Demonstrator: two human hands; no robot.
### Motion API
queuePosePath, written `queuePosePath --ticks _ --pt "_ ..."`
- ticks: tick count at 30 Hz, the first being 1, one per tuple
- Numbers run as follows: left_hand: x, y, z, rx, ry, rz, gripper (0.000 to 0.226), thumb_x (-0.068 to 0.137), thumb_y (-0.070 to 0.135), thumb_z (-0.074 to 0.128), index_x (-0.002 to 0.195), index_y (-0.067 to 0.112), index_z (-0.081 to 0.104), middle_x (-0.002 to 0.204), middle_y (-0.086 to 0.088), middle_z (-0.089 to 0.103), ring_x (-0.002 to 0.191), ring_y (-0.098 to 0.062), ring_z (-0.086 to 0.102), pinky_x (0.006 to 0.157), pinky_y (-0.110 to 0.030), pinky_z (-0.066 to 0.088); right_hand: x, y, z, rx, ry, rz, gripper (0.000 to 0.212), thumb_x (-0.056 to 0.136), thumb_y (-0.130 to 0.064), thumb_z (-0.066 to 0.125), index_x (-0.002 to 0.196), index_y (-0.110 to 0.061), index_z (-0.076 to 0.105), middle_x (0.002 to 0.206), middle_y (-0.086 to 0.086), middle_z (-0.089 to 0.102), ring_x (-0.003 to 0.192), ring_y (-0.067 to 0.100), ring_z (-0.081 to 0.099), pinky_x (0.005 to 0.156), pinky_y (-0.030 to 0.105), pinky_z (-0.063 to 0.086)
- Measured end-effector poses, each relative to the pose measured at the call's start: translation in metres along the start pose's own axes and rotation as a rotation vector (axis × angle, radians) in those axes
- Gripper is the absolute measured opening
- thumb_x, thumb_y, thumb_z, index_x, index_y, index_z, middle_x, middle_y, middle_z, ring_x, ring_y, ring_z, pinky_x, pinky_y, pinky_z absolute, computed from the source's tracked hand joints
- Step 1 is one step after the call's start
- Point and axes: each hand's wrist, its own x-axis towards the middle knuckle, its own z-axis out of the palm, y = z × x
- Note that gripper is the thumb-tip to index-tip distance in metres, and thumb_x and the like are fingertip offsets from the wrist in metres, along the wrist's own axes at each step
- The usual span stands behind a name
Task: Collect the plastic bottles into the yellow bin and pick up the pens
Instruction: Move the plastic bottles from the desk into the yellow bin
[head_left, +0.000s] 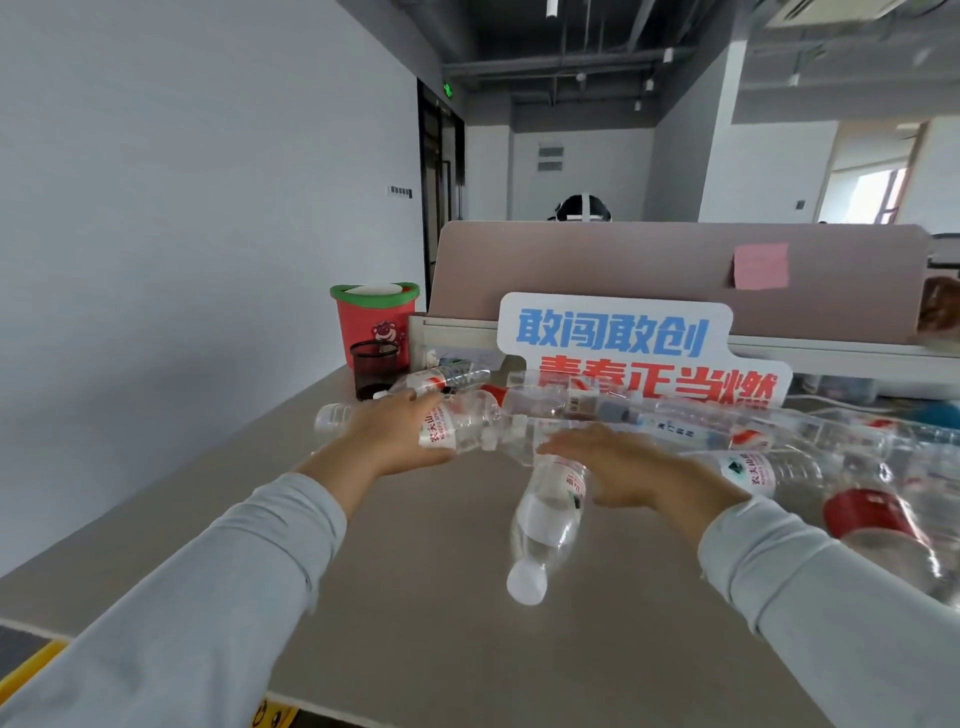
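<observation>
Clearly both hands are busy at the smooth beige desk (415, 597), just in front of the glossy white sign (615, 332) with its blue and red characters. The left hand (395, 439) curls around a crinkly clear bottle (470, 426) lying crosswise before the sign's left end. The right hand (621, 465) lies flat, fingers straight, its fingertips against a second bottle (545, 514), which points away from the sign with its round white cap (526, 584) toward the person. More transparent ribbed bottles (779, 431) are heaped along the sign's foot and to its right. Left of the sign stand a black mesh cup (375, 364) and a red tub (371, 319) with a green rim. Far from the sign, below the desk's near edge, a corner of the yellow bin (31, 673) shows.
</observation>
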Motion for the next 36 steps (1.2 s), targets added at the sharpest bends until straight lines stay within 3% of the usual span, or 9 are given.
queuePosePath --ticks 2,4,7,10,16,21,24,32,36 --pt "0.004 0.007 0.002 -0.005 0.02 -0.016 0.081 0.077 0.068 0.055 0.143 0.028 0.03 0.139 0.0 0.045 0.123 -0.022 0.046 0.094 -0.036 0.045 -0.004 0.003 0.009 -0.133 -0.084 0.011 0.083 0.082 -0.01 0.069 0.147 -0.036 0.023 0.156 -0.006 0.023 0.143 0.022 0.023 0.115 0.038 0.022" --pt "0.006 0.012 0.004 0.005 0.03 -0.035 0.084 0.075 0.071 0.053 0.142 0.027 0.03 0.137 -0.001 0.046 0.121 -0.023 0.048 0.092 -0.038 0.047 -0.005 0.006 0.016 -0.182 -0.099 0.008 0.092 0.078 -0.018 0.074 0.148 -0.037 0.017 0.159 -0.006 0.013 0.145 0.021 0.014 0.118 0.04 0.013" --pt "0.007 0.013 0.007 -0.003 0.031 -0.056 0.086 0.073 0.073 0.052 0.142 0.025 0.029 0.136 -0.002 0.047 0.12 -0.024 0.049 0.092 -0.038 0.048 -0.005 0.005 0.023 -0.16 -0.037 -0.011 0.085 0.073 -0.033 0.078 0.143 -0.032 0.031 0.153 -0.005 0.029 0.14 0.021 0.026 0.115 0.044 0.02" --pt "0.005 0.012 0.004 -0.003 0.05 -0.077 0.086 0.075 0.071 0.053 0.143 0.024 0.028 0.138 -0.004 0.046 0.121 -0.025 0.048 0.094 -0.038 0.046 -0.01 0.005 0.028 -0.107 0.012 0.021 0.076 0.067 -0.046 0.077 0.133 -0.028 0.041 0.131 -0.003 0.05 0.123 0.019 0.045 0.106 0.041 0.035" --pt "-0.003 -0.014 -0.008 -0.1 0.106 -0.209 0.068 0.076 0.058 0.06 0.129 0.021 0.039 0.119 -0.004 0.054 0.105 -0.026 0.056 0.082 -0.035 0.047 -0.011 0.004 0.024 0.055 0.206 0.125 0.082 0.075 -0.061 0.065 0.139 -0.025 0.029 0.124 -0.002 0.056 0.1 0.015 0.059 0.078 0.026 0.053" --pt "-0.012 -0.043 -0.019 -0.047 0.19 -0.259 0.065 0.081 0.056 0.058 0.128 0.017 0.037 0.114 -0.005 0.055 0.101 -0.025 0.057 0.072 -0.031 0.042 0.018 -0.021 0.017 0.201 0.372 0.117 0.08 0.079 -0.056 0.064 0.141 -0.026 0.024 0.134 0.0 0.051 0.108 0.02 0.061 0.075 0.029 0.056" --pt "-0.021 -0.067 -0.021 -0.06 0.22 -0.32 0.067 0.08 0.055 0.059 0.131 0.019 0.033 0.114 -0.005 0.056 0.098 -0.026 0.058 0.075 -0.035 0.047 0.047 -0.047 0.016 0.251 0.424 0.082 0.079 0.08 -0.053 0.065 0.141 -0.026 0.024 0.135 0.001 0.05 0.11 0.022 0.06 0.077 0.036 0.058" --pt "-0.064 -0.164 -0.032 0.017 0.25 -0.564 0.063 0.086 0.052 0.054 0.136 0.022 0.033 0.121 -0.008 0.051 0.11 -0.031 0.053 0.083 -0.035 0.043 0.14 -0.145 0.023 0.466 0.466 -0.035 0.065 0.081 -0.044 0.063 0.132 -0.022 0.03 0.117 0.004 0.061 0.098 0.026 0.063 0.073 0.035 0.053" --pt "-0.09 -0.213 -0.033 0.027 0.254 -0.708 0.062 0.087 0.052 0.053 0.137 0.021 0.033 0.124 -0.01 0.049 0.113 -0.034 0.049 0.086 -0.041 0.044 0.189 -0.201 0.029 0.578 0.453 -0.117 0.062 0.081 -0.039 0.063 0.13 -0.017 0.031 0.117 0.007 0.06 0.1 0.026 0.061 0.079 0.038 0.052"
